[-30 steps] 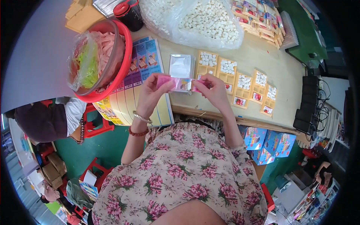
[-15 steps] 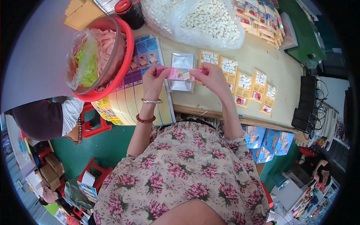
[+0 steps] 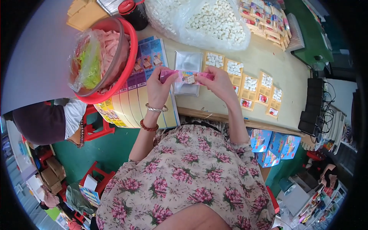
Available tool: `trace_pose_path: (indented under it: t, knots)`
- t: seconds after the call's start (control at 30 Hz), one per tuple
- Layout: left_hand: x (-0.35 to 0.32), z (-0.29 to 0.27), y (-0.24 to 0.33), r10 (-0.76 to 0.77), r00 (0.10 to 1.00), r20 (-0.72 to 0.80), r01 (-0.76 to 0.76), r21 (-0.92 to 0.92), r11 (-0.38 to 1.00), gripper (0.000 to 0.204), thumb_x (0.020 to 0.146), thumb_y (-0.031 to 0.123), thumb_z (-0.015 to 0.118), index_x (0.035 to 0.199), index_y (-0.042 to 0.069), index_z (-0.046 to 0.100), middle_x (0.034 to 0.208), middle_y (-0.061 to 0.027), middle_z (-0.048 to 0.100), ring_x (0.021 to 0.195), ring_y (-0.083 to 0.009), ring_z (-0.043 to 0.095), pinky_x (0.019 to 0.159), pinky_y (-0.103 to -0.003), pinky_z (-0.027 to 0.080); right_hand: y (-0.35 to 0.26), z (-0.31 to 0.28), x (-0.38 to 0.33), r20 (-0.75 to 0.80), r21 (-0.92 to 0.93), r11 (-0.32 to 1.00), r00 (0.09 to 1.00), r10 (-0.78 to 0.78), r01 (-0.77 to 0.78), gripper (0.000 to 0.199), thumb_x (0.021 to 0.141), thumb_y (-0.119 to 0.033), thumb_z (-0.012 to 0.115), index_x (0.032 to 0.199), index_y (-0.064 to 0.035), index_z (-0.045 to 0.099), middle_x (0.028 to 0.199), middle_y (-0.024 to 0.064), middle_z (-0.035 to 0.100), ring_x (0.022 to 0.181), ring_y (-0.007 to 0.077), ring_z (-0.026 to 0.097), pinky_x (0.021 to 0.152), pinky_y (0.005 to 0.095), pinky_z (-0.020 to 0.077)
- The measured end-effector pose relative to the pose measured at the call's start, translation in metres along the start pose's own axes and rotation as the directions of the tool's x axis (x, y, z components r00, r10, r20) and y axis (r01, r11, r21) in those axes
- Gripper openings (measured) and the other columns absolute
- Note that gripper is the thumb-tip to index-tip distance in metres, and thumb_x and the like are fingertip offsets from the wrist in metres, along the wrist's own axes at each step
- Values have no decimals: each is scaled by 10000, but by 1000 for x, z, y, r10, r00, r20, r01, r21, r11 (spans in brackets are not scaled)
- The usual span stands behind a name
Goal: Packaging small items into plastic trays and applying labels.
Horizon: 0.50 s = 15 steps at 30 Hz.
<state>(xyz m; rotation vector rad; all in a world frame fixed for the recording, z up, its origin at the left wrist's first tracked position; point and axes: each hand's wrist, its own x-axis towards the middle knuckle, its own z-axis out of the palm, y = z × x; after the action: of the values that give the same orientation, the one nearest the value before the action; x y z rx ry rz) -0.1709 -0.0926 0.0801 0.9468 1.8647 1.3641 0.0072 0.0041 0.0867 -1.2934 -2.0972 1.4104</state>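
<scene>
A pink printed strip of card (image 3: 188,78) is stretched between my two hands, its ends bent up at the fingers. My left hand (image 3: 159,88), with a bracelet and a string of beads on the forearm, pinches one end. At the other end, the thumb and fingers of my right hand (image 3: 219,82) are closed on the card. Beneath the strip lies a stack of clear plastic sheets or covers (image 3: 188,59). Just right of it stand yellow compartment trays (image 3: 249,94), with small white pieces in their far sections and red printed pieces in some near ones.
A large clear bag (image 3: 216,25) of white pieces lies at the back. Packed trays (image 3: 264,19) are piled far right. On the left, a red basin (image 3: 132,57) holds pink strips beside printed sheets (image 3: 153,103). A black cup with a red lid (image 3: 133,15) stands behind.
The pink strip's ends have bent and curled upward in my fingers, where it was flatter before. Both hands have shifted only slightly.
</scene>
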Motion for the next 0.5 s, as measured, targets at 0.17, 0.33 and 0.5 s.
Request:
trace_pose_path:
  t: [0.17, 0.33, 0.5]
  knots:
    - [3, -5, -12, 307, 950, -56, -276, 308, 910, 242, 698, 150, 728, 851, 30, 585, 847, -71, 515, 750, -161, 530, 681, -252, 444, 1, 1, 2, -30, 71, 996, 998, -57, 59, 239, 772, -230, 679, 740, -12, 585, 632, 24, 600, 562, 49, 520, 485, 205, 391]
    - [15, 7, -42, 345, 931, -118, -303, 276, 912, 239, 683, 149, 742, 811, 29, 580, 860, -82, 500, 791, -180, 522, 701, -273, 438, 22, 12, 18, 22, 109, 994, 1000, -1, -1, 234, 773, -225, 680, 759, -13, 582, 642, 23, 615, 576, 60, 545, 494, 210, 406]
    - [16, 8, -47, -218, 972, 88, 228, -119, 966, 254, 667, 130, 764, 733, 28, 540, 826, -70, 495, 936, -205, 463, 805, -300, 379, 25, 14, 16, 30, 30, 999, 999, -14, 13, 244, 755, -238, 683, 748, -20, 573, 625, 60, 613, 530, 94, 549, 477, 256, 398]
